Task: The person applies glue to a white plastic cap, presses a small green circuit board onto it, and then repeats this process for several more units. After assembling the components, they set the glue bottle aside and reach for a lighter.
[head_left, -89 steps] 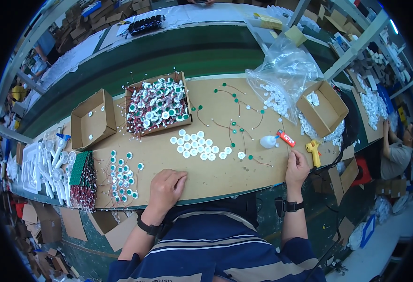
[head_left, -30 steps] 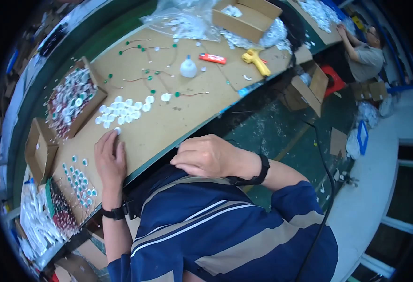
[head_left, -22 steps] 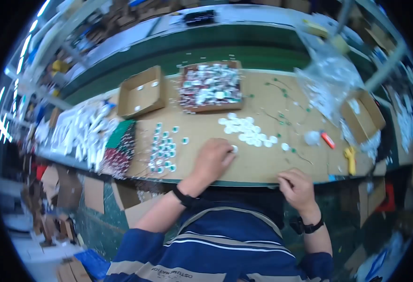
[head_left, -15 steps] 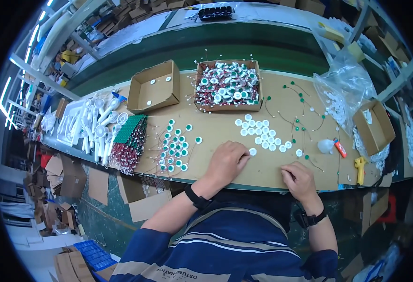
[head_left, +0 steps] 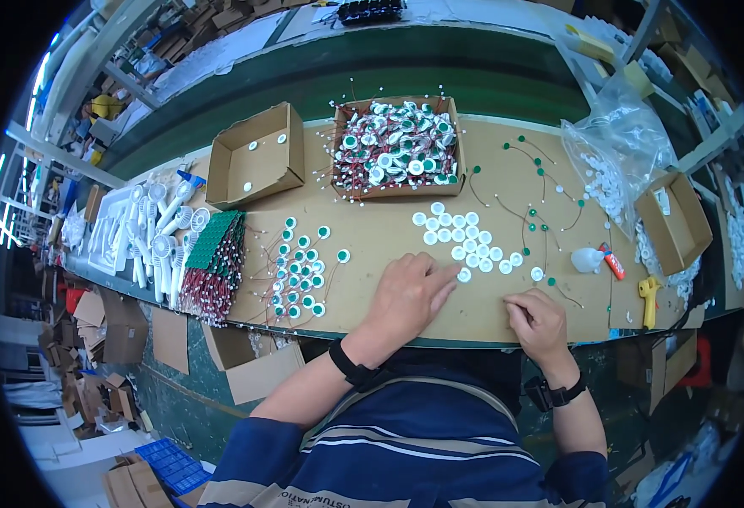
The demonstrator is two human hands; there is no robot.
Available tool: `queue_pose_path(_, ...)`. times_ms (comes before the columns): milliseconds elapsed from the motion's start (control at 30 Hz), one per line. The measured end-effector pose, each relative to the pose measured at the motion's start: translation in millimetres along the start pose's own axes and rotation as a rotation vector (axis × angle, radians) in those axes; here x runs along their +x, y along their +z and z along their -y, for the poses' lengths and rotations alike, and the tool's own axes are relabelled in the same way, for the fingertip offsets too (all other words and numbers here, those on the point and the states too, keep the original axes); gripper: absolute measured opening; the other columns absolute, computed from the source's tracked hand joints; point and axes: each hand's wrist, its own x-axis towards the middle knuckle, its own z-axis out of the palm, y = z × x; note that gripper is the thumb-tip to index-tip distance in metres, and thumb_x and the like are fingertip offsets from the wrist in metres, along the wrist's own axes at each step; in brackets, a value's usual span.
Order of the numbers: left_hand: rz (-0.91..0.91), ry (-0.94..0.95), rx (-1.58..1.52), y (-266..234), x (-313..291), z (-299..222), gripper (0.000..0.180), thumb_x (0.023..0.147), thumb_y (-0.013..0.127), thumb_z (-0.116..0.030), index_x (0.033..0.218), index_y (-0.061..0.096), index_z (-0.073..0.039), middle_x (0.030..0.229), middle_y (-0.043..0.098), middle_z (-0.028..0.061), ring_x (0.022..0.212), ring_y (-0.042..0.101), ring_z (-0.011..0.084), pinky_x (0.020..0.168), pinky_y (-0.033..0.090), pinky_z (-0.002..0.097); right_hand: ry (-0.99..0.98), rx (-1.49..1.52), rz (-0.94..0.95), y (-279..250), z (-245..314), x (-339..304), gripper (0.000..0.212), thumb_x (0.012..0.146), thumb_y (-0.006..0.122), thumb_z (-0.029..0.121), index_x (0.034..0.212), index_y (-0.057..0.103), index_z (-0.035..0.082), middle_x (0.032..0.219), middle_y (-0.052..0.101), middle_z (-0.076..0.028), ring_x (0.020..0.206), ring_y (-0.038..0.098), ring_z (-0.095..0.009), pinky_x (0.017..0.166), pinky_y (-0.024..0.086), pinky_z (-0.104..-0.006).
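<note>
My left hand (head_left: 410, 292) rests low over the brown work surface, fingers loosely stretched out. One fingertip touches or nearly touches a white round cap (head_left: 463, 275) at the lower edge of a cluster of white caps (head_left: 471, 246). My right hand (head_left: 539, 323) lies near the front edge with fingers curled in and thumb pressed against them; anything inside is hidden. A single white cap (head_left: 537, 273) sits just beyond it. Left of my left hand are several white caps with green discs and thin wires (head_left: 318, 267).
A carton (head_left: 456, 182) heaped with wired caps stands at the back. Left are a carton (head_left: 295, 173) with a few caps, green boards (head_left: 215, 241) and white handheld fans (head_left: 164, 245). Right lie wired green discs (head_left: 532, 212), a red tube (head_left: 613, 264) and a yellow glue gun (head_left: 649, 300).
My left hand has shifted slightly, its fingers stretching out further. The cap beside it has moved right, closer to the white cluster. My right hand stays in place. The view has tilted a little.
</note>
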Motion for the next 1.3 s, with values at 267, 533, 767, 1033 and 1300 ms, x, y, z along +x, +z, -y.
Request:
queue_pose_path(267,-0.064,0.018,-0.042,-1.2,0.3,-5.2,0.033,0.091,0.085,-0.018,0.124,0.080,-0.018,0.097,0.067,0.0048,0.088,0.064,0.0270,0.081,0.054,0.0420,-0.016,0.003,-0.015,-0.3,-0.5,-3.9,0.014,0.091,0.076,-0.005,0.103,0.080,0.000,0.084,0.072,-0.011,0.066,0.067,-0.022,0.060,0.050,-0.0334)
queue_pose_path(533,0.052,0.144,-0.123,2.6,2.5,-2.4,0.031,0.089,0.086,-0.016,0.120,0.081,-0.017,0.106,0.072,0.0079,0.092,0.068,0.0309,0.084,0.055,0.0429,-0.005,-0.019,-0.007,1.7,-7.9,-3.4,0.014,0.091,0.077,-0.003,0.104,0.080,0.001,0.085,0.073,-0.011,0.068,0.069,-0.023,0.061,0.053,-0.0339)
queue_pose_path(767,-0.039,0.050,-0.208,3.5,8.5,6.0,0.033,0.081,0.090,-0.008,0.114,0.082,-0.008,0.112,0.076,0.0115,0.099,0.071,0.0327,0.086,0.059,0.0427,-0.034,0.030,-0.002,-1.0,-11.0,3.7,0.017,0.091,0.076,-0.004,0.105,0.080,0.002,0.083,0.072,-0.009,0.068,0.069,-0.020,0.062,0.053,-0.0325)
queue_pose_path(1033,0.039,0.058,-0.198,6.1,7.0,0.8,0.030,0.082,0.089,-0.010,0.111,0.081,-0.008,0.105,0.071,0.0103,0.098,0.068,0.0332,0.087,0.056,0.0446,-0.032,0.034,0.008,-4.2,-18.3,-6.3,0.016,0.091,0.077,-0.004,0.105,0.080,0.002,0.084,0.072,-0.009,0.071,0.072,-0.021,0.062,0.054,-0.0329)
queue_pose_path(1300,0.065,0.053,-0.182,2.6,5.4,-3.9,0.029,0.079,0.090,-0.008,0.107,0.082,-0.009,0.102,0.071,0.0086,0.097,0.068,0.0310,0.085,0.056,0.0424,-0.187,-0.027,-0.004,-8.3,-14.2,-15.3,0.019,0.087,0.078,-0.003,0.105,0.080,0.003,0.087,0.073,-0.012,0.077,0.073,-0.030,0.068,0.058,-0.0384)
